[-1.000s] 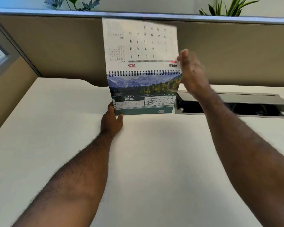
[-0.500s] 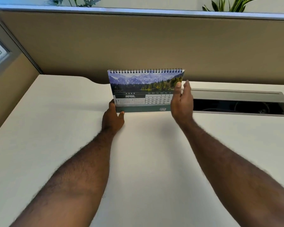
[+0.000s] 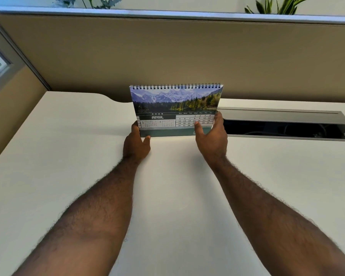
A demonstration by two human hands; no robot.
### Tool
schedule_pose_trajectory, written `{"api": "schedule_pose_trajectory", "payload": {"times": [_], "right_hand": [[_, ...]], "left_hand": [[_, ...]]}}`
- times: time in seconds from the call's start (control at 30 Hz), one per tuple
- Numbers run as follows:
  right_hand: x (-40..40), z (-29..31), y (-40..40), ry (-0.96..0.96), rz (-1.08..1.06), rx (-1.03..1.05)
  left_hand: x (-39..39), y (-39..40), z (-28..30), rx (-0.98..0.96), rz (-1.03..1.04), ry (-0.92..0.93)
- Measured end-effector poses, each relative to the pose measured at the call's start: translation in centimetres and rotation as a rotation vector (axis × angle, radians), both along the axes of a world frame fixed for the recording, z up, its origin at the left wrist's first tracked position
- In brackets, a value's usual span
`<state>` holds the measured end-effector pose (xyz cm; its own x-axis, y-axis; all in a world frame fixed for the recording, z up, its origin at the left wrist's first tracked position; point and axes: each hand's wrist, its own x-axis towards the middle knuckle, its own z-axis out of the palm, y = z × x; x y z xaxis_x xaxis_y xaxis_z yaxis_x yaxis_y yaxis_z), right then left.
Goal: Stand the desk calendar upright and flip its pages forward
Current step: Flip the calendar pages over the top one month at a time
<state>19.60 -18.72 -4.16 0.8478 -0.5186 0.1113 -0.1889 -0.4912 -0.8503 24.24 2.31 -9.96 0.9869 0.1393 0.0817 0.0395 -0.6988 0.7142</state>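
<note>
Upright, calendar (image 3: 175, 108), hands (image 3: 136, 143) gripping corners

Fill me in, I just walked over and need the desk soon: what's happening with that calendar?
A person is working on a spiral-bound desk calendar that stands upright on the white desk, showing the April page. The left hand steadies its lower left corner. The right hand holds the lower right corner, thumb on the front of the page, seemingly ready to lift it for a flip. Just right of the calendar, the desk's cable tray sits open.
</note>
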Motion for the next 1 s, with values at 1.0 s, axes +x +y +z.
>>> {"api": "schedule_pose_trajectory", "payload": {"times": [1.0], "right_hand": [[-2.7,3.5,-0.6,-0.111,-0.235,-0.176]], "left_hand": [[-0.1,0.6,-0.6,-0.166,-0.053,-0.047]]}}
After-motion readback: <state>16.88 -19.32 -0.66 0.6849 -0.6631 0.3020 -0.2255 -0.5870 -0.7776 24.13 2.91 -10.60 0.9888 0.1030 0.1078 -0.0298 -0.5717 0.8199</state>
